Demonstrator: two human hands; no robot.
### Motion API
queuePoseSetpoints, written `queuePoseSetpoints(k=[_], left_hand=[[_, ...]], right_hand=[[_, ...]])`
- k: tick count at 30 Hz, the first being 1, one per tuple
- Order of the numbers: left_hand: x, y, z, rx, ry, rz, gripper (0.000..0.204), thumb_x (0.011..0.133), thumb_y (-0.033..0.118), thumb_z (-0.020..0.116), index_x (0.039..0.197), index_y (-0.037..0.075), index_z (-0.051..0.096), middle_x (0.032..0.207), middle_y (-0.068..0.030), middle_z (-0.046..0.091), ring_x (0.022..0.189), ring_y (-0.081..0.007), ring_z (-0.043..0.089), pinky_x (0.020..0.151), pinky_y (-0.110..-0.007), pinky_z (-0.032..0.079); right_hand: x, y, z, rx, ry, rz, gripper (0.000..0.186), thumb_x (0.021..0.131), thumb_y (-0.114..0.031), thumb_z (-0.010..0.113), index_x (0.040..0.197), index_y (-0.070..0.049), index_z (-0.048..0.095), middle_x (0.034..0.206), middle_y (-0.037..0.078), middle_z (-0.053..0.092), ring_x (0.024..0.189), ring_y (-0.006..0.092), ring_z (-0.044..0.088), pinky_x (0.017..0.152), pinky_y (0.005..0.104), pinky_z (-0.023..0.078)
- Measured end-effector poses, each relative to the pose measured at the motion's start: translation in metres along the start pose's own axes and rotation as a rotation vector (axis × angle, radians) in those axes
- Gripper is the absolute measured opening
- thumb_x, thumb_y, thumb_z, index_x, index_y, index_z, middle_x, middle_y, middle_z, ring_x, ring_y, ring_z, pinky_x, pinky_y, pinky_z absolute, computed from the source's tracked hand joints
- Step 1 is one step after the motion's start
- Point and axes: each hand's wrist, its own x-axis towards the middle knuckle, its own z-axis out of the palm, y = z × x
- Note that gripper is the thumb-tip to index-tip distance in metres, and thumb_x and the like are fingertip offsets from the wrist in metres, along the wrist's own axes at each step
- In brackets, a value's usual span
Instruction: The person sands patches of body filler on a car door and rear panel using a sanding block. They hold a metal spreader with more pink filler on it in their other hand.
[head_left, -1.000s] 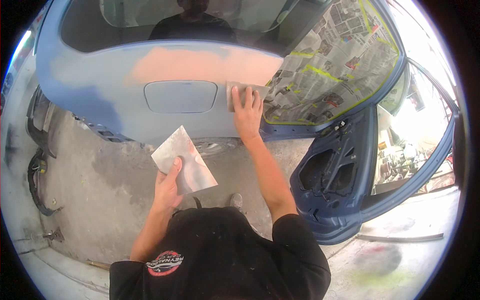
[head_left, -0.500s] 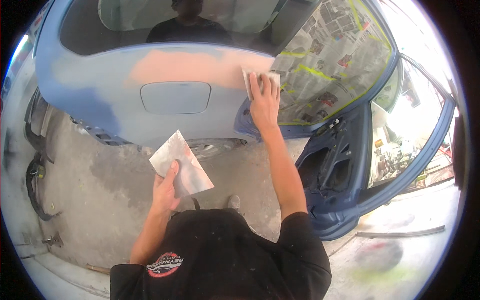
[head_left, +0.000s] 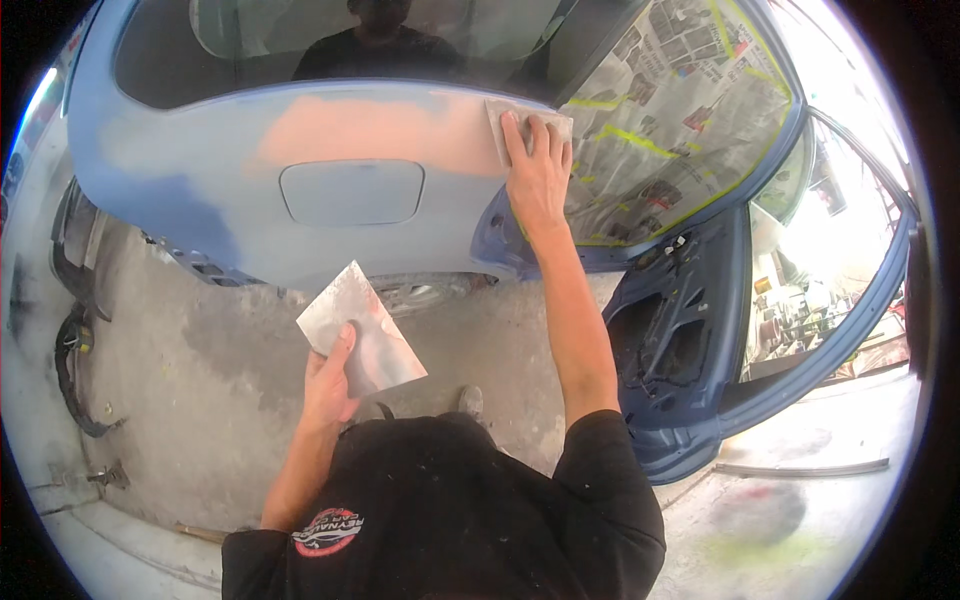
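My left hand holds a square silvery plate with pinkish smears, its thumb across the top, below the car panel. My right hand presses a flat grey rectangular piece against the upper right end of the blue car's rear side panel, its fingers spread over it. A pale pink patch runs under the window edge to that hand, above the closed fuel flap. The dark side window reflects a person.
The door opening is masked with newspaper and yellow tape. An open blue door stands at my right. A wheel sits under the panel above the concrete floor. Dark loose car parts are at the far left.
My right hand and grey piece have moved up and to the right along the panel, to the window's lower corner. My left hand and plate have shifted only slightly.
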Motion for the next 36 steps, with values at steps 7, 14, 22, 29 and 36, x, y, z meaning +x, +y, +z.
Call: queuePoseSetpoints(k=[7,14,22,29,36], left_hand=[[0.006,0.0,0.002,-0.007,-0.021,-0.018,0.036,0.099,0.022,0.059,0.13,0.006,0.051,0.116,-0.0056,0.063,0.101,-0.0184,0.064,0.084,-0.039,0.056],[0.009,-0.001,0.0,-0.045,-0.003,-0.013,0.034,0.098,0.022,0.061,0.128,0.007,0.053,0.117,-0.005,0.063,0.102,-0.0183,0.064,0.085,-0.038,0.056],[0.008,0.003,-0.002,-0.029,0.003,-0.014,0.037,0.098,0.022,0.061,0.131,0.007,0.052,0.12,-0.0047,0.062,0.106,-0.0174,0.062,0.088,-0.037,0.053],[0.004,0.003,-0.001,-0.013,0.012,-0.017,0.039,0.099,0.023,0.059,0.132,0.005,0.05,0.119,-0.0058,0.062,0.104,-0.0182,0.063,0.085,-0.038,0.055],[-0.002,0.0,-0.02,-0.065,0.026,-0.019,0.04,0.099,0.024,0.06,0.133,0.005,0.05,0.119,-0.0062,0.062,0.105,-0.0205,0.063,0.088,-0.04,0.054]], right_hand=[[-0.011,-0.006,0.001,0.026,-0.042,-0.042,0.061,0.077,-0.003,0.058,0.135,-0.022,0.055,0.13,0.015,0.052,0.117,0.0365,0.05,0.095,0.0523,0.042],[-0.05,-0.031,0.014,0.009,-0.09,-0.027,0.057,0.081,-0.01,0.057,0.136,-0.024,0.053,0.129,0.015,0.051,0.113,0.0407,0.051,0.09,0.0602,0.046],[-0.091,-0.052,0.036,0.023,-0.075,0.012,0.054,0.083,-0.012,0.058,0.135,-0.024,0.054,0.13,0.016,0.049,0.113,0.0423,0.052,0.088,0.0613,0.047],[-0.111,-0.058,0.021,0.113,-0.163,0.029,0.063,0.075,-0.002,0.06,0.135,-0.02,0.056,0.127,0.016,0.051,0.113,0.0411,0.052,0.093,0.0546,0.043],[-0.121,-0.023,-0.022,0.528,-0.141,0.529,0.057,0.086,0.006,0.05,0.139,-0.014,0.052,0.124,0.018,0.057,0.11,0.0356,0.058,0.095,0.0389,0.047]])
